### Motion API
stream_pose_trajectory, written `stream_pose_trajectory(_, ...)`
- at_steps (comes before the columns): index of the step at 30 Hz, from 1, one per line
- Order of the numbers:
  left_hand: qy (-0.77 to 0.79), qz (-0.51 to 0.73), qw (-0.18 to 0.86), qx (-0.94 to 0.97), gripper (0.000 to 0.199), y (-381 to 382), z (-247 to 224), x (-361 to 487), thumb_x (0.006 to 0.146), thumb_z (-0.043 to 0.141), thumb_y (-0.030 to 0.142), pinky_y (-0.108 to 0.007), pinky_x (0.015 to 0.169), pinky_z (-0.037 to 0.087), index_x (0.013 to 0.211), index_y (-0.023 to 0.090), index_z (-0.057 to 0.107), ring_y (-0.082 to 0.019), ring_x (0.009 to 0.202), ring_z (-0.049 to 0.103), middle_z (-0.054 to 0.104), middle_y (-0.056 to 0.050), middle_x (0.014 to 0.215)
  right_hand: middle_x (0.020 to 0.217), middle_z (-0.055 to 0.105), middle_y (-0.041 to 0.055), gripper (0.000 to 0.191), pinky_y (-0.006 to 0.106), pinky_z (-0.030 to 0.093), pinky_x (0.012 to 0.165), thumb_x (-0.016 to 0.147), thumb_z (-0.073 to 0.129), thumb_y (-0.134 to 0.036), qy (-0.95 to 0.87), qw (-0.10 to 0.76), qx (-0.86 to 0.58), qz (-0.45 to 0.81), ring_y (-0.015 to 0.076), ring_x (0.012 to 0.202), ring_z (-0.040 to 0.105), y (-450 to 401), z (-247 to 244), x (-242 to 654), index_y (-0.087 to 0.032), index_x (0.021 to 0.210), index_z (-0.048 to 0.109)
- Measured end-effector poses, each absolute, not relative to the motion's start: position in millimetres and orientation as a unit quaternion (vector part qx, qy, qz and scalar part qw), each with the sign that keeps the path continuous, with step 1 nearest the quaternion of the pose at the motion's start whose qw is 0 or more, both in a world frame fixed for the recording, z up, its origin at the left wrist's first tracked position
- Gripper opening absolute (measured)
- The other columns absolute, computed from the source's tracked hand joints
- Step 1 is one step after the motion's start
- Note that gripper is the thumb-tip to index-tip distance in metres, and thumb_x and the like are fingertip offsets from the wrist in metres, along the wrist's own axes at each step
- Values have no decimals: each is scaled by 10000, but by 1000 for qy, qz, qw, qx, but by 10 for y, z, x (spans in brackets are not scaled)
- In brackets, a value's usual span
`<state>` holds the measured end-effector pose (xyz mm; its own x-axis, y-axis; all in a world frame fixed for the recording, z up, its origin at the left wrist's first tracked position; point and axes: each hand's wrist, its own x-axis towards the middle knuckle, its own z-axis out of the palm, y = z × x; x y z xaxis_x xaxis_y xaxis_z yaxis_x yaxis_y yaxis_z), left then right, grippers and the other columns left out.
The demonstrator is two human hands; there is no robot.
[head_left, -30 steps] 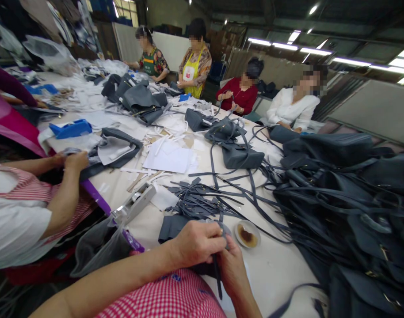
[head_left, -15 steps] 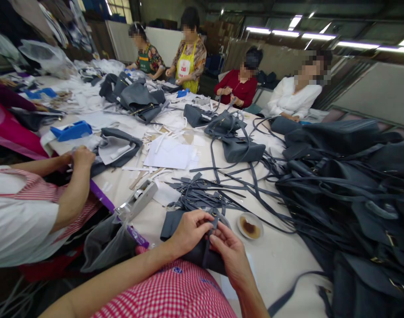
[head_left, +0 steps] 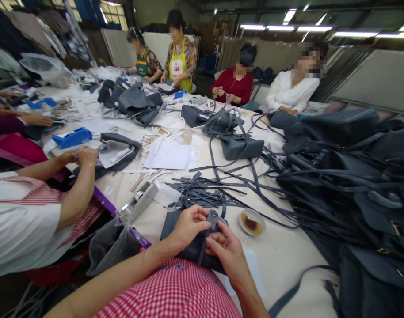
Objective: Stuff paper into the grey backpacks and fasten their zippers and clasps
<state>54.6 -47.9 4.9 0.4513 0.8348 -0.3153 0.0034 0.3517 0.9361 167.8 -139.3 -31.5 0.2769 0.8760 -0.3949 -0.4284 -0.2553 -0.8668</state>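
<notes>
A dark grey-blue handbag point(head_left: 170, 222) lies against my apron at the table's front edge. Over it runs a narrow strap point(head_left: 202, 252) of the same colour, with a small gold metal fitting near its upper end. My left hand point(head_left: 190, 226) pinches the left side of that strap end, thumb against fingers. From the right, my right hand point(head_left: 227, 249) closes on the strap just below the fitting, its fingers curled and partly hidden. Beyond the bag lies a heap of thin straps point(head_left: 202, 190), some with small buckles.
A small dish of brown liquid point(head_left: 251, 222) stands right of my hands. A grey tape dispenser point(head_left: 139, 201) is at the left, near a co-worker's hands point(head_left: 84, 154). Finished-looking bags point(head_left: 348, 176) pile up at the right. White paper point(head_left: 169, 154) lies mid-table; several people sit or stand around.
My right fingers have shifted slightly on the strap, and its fitting end shows more clearly between my hands. At far left, a purple-sleeved person's hand has reached into view.
</notes>
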Motion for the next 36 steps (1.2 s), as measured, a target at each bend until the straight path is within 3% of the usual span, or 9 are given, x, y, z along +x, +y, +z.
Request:
stream_pose_trajectory(8, 443, 208, 721, 491, 156, -467, 119, 428, 605, 662, 230, -232, 595, 465, 705, 145, 576, -89, 574, 534, 559, 47, 623, 641, 642, -44, 640, 222, 483, 507, 557, 847, -339, -179, 612, -566, 523, 121, 557, 583, -1312, -210, 1693, -172, 1114, 580)
stream_pose_trajectory(12, 462, 144, 687, 542, 128, -524, 136, 378, 611, 619, 209, -234, 565, 494, 708, 154, 556, -105, 591, 546, 551, 51, 619, 642, 653, -35, 583, 202, 426, 422, 547, 844, -386, -171, 609, -588, 504, 105, 478, 535, -1283, -164, 1709, -177, 1035, 604)
stream_pose_trajectory(16, 466, 108, 669, 569, 130, -543, 75, 406, 606, 601, 200, -237, 520, 491, 711, 163, 533, -137, 577, 593, 579, 45, 590, 652, 664, -17, 557, 181, 343, 374, 558, 829, -389, -177, 610, -598, 489, 82, 427, 475, -1281, -175, 1729, -173, 1020, 607)
stream_pose_trajectory(22, 454, 84, 698, 547, 149, -550, 51, 483, 583, 595, 181, -206, 479, 454, 669, 173, 474, -120, 493, 575, 584, 41, 527, 648, 673, -6, 557, 196, 337, 404, 543, 831, -398, -170, 618, -584, 499, 91, 446, 479, -1278, -133, 1730, -184, 1005, 605)
stream_pose_trajectory(28, 416, 116, 726, 535, 168, -568, 30, 488, 566, 575, 186, -215, 483, 438, 672, 182, 444, -91, 460, 499, 483, 79, 539, 660, 649, -37, 554, 157, 327, 417, 597, 838, -298, -140, 578, -518, 615, 61, 463, 461, -1323, -31, 1821, -208, 1089, 601)
stream_pose_trajectory(33, 382, 144, 655, 636, 135, -564, 11, 509, 619, 593, 215, -199, 497, 350, 682, 169, 483, -88, 545, 443, 486, 48, 627, 729, 671, -20, 443, 137, 395, 439, 644, 820, -243, -62, 559, -458, 688, 59, 515, 539, -1360, -33, 1905, -207, 1054, 657)
stream_pose_trajectory(36, 383, 150, 574, 709, 56, -579, 47, 521, 672, 559, 175, -207, 535, 338, 718, 158, 533, -104, 608, 449, 506, 30, 668, 827, 712, 13, 437, 160, 492, 540, 638, 833, -227, -55, 580, -454, 674, 72, 589, 600, -1390, -58, 1904, -196, 1048, 685)
